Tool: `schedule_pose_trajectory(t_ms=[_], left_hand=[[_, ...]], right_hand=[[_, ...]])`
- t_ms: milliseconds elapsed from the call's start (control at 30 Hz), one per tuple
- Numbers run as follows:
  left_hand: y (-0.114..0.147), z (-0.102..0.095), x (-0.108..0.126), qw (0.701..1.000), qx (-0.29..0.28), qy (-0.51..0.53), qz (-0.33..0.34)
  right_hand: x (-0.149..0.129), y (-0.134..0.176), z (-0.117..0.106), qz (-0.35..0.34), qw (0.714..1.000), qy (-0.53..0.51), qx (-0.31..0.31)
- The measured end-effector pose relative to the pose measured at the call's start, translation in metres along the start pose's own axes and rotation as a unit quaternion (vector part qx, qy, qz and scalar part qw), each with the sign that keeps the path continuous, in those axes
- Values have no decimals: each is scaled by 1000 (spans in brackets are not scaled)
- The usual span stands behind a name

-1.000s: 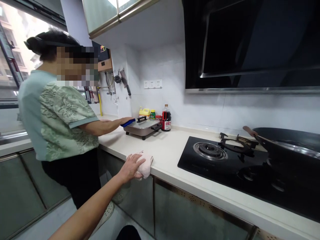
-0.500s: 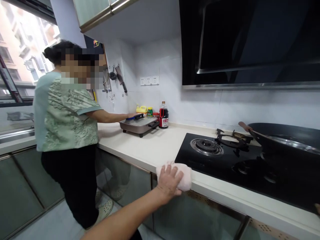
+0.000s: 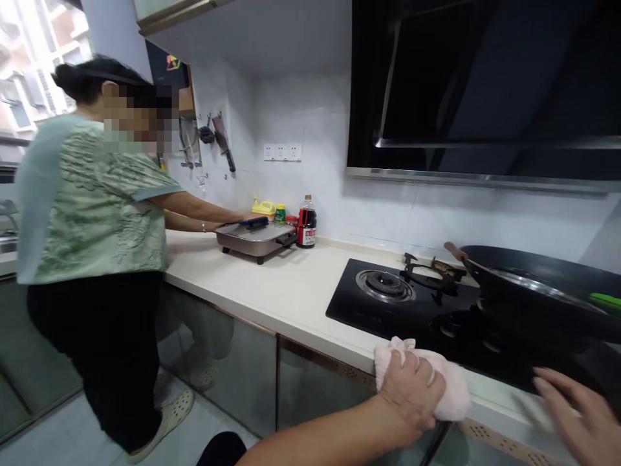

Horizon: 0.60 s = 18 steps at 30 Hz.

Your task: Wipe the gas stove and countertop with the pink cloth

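You have one view, from the camera on your head, facing forward and down across the counter (image 3: pixel 262 298) from its front side. It meets the wall (image 3: pixel 330 142) at a slant, so the counter recedes toward the left. Nearest the lens, low on the right, are your left hand (image 3: pixel 412 391) and your right hand (image 3: pixel 579 414) — the latter cut by the frame. The hob (image 3: pixel 349 301) lies just past them; the pan (image 3: pixel 250 246) sits farther back. At left you see a co-worker (image 3: pixel 97 213) side-on — and the hood (image 3: pixel 466 84) fills the upper right, cropped.
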<state>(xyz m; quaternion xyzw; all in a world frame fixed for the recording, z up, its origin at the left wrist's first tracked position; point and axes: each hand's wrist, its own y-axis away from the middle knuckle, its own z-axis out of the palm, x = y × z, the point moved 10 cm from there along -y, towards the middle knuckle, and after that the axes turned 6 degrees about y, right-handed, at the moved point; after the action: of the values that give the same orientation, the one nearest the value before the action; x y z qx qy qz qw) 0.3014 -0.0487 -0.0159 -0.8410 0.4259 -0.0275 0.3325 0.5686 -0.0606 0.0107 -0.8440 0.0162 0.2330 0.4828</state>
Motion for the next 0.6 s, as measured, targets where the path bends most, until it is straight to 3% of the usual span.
schedule_pose_trajectory(t_ms=[33,100,167,233,333,433,500,600], left_hand=[[0,0,-2,1000,-2,10,-2],[0,2,-6,999,-5,32,-8],[-1,6,-10,999,-4,45,-16],[1,10,-15,999,1,47,-23],[16,2,-24,996,28,88,7],[47,-34,-47,974,96,196,66],[69,-62,-84,962,146,226,41],[93,-91,-163,963,182,185,-77]], right_hand=[[-32,11,7,8,1000,-17,-25],[-102,37,29,-38,995,-65,-68],[-160,64,54,-128,985,-77,-82],[-195,85,77,-215,972,-56,-76],[-200,96,96,-244,969,-7,-39],[-201,98,100,-267,962,22,-45],[-208,102,103,-287,953,59,-72],[-221,103,113,-263,954,118,-82]])
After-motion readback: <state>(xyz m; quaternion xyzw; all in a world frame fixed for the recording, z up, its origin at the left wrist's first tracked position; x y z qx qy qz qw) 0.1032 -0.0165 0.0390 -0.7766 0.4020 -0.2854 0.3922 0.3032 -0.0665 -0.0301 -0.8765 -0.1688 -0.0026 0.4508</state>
